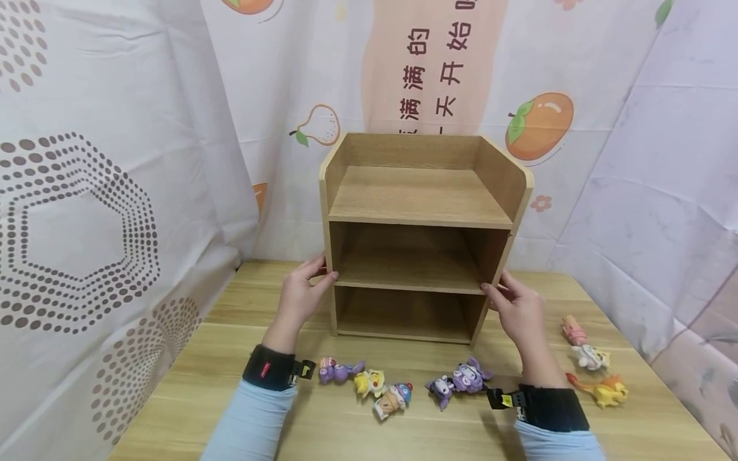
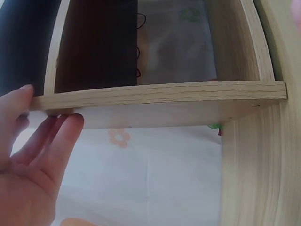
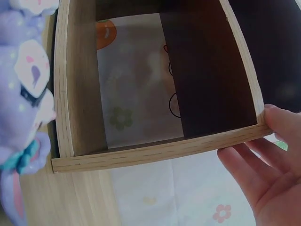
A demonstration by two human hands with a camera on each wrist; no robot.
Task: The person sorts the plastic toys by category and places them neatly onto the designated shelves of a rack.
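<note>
A small wooden shelf (image 1: 419, 287) with a raised back and two compartments under its top stands upright on the table. My left hand (image 1: 303, 291) grips its left side panel, thumb at the front edge by the middle board and fingers on the outer face. On the opposite side panel, my right hand (image 1: 517, 310) holds on at about the same height. In the left wrist view, the left thumb and fingers (image 2: 70, 127) meet the panel's edge (image 2: 155, 95). The right wrist view has the right thumb at the panel's front edge (image 3: 188, 143), with the other fingers beneath.
In front of the shelf lie several small figurines: a purple one (image 1: 346, 371), a yellow one (image 1: 369, 382), a blue-haired one (image 1: 393, 400) and a purple pair (image 1: 468, 376). More figurines (image 1: 610, 390) lie at the right of the wooden table (image 1: 219, 358). A printed curtain (image 1: 288, 64) hangs behind.
</note>
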